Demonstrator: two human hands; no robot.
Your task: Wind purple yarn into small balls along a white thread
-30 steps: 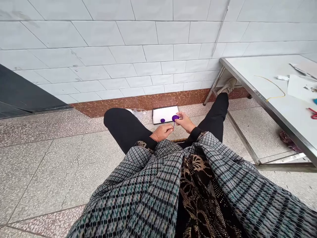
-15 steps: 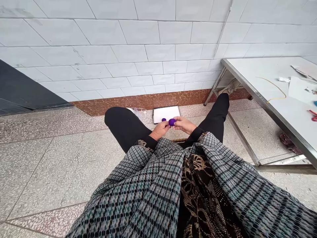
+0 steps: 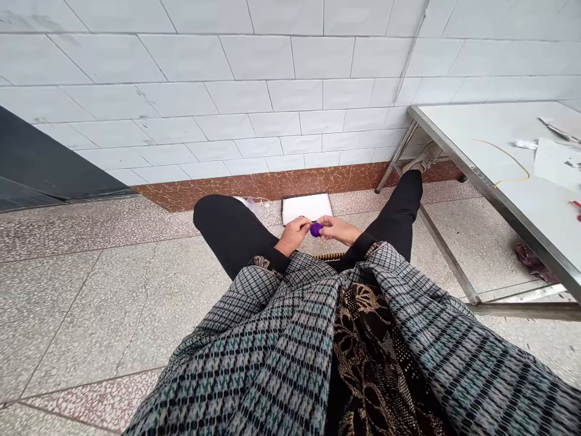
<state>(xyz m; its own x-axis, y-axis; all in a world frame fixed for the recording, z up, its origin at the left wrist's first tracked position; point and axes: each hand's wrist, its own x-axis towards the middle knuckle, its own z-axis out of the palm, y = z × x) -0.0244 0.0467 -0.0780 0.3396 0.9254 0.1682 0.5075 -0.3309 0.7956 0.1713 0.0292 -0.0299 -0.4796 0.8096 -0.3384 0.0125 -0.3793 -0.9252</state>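
Note:
A small fuzzy purple ball (image 3: 316, 230) is held up between my hands, over the gap between my knees. My right hand (image 3: 339, 231) has its thumb and fingers closed round the ball's right side. On the other side my left hand (image 3: 293, 236) is pinched shut, its fingertips right beside the ball's left edge. What lies in that pinch is too small to make out. Behind my hands, a shallow white tray with a dark rim (image 3: 306, 206) rests on the floor by the wall.
A white cable and a clear plastic bag (image 3: 263, 209) lie left of the tray. At the right stands a metal-framed table (image 3: 499, 130) with a yellow wire (image 3: 511, 156), paper and a red-handled tool (image 3: 576, 206). A dark cloth (image 3: 533, 260) lies beneath it. The tiled wall (image 3: 299, 97) is ahead.
The purple ball sits slightly lower, and my left fingers have shifted up at its side. A second purple bit seen above my left hand is now almost hidden.

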